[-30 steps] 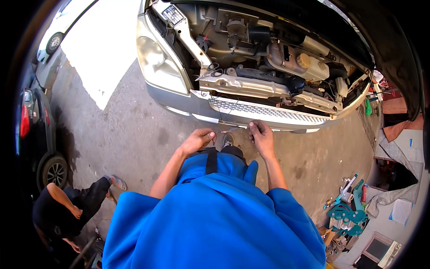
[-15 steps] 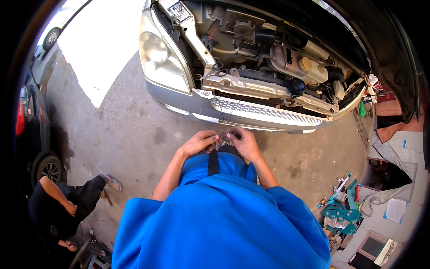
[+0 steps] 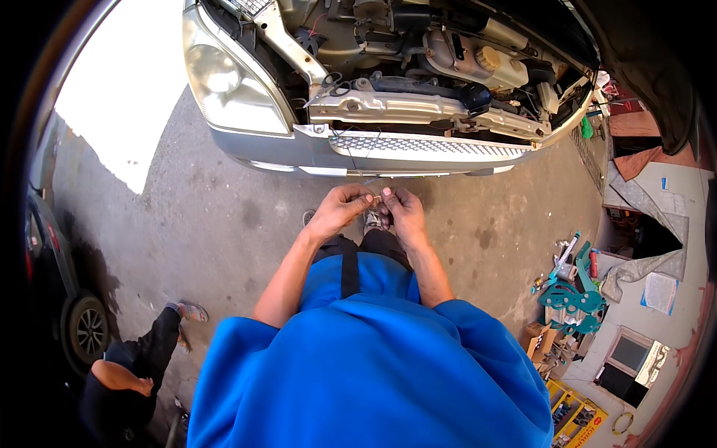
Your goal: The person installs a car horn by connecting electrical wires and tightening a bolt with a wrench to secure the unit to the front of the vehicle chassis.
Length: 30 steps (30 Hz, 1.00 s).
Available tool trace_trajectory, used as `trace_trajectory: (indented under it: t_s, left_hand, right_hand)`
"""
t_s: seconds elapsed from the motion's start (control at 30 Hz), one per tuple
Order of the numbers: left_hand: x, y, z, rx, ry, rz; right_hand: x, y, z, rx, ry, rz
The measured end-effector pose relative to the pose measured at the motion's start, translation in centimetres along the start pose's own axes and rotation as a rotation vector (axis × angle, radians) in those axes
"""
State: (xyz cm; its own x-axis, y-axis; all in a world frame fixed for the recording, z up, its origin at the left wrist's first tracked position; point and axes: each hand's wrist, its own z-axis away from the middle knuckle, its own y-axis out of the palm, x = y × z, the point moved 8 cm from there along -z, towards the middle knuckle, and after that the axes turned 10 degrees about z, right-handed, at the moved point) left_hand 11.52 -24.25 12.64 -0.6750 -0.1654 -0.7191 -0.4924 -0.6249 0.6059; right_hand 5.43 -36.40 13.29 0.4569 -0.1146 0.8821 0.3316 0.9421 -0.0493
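Note:
My left hand [image 3: 341,211] and my right hand [image 3: 403,216] are closed in pinches, close together over my legs, on a thin wire [image 3: 377,198]; its bared-looking bit between the fingertips is too small to make out clearly. Thin wires hang over the silver grille strip [image 3: 433,149] of the bumper just beyond my hands. Scissors [image 3: 338,84] lie on the front left part of the open engine bay [image 3: 455,104] of a silver vehicle, above the hands in the picture.
A co-worker in dark clothes [image 3: 123,381] is low at the left, beside a dark car [image 3: 52,291]. Tools with teal parts [image 3: 567,295] stand at the right along a pale wall [image 3: 657,336]. The raised hood [image 3: 635,75] overhangs at top right.
My hands have come together at the wire, the right one moving leftward, and now sit higher in the picture. The view has shifted, so the vehicle appears higher and further left.

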Motion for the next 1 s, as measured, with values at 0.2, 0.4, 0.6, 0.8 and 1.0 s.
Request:
trace_trajectory:
  t_s: [0.2,0.4,0.6,0.8,1.0]
  left_hand:
    - [-0.1,2.0,2.1,0.02,-0.026,0.138]
    - [0.6,9.1,1.7,0.119,-0.034,0.026]
    - [5.8,20.4,1.5,0.316,-0.072,-0.23]
    - [15.6,34.4,5.3,0.536,-0.089,-0.465]
    - [26.2,43.1,8.6,0.661,-0.33,-0.344]
  right_hand:
    - [1.2,-4.2,0.8,-0.168,-0.064,-0.138]
    - [5.0,-7.8,8.5,-0.178,-0.354,0.084]
    - [3.4,-17.0,19.6,-0.482,-0.472,0.376]
    - [-1.6,-26.3,33.8,-0.893,-0.488,0.476]
    - [-13.0,-36.2,47.9,-1.597,-0.155,0.65]
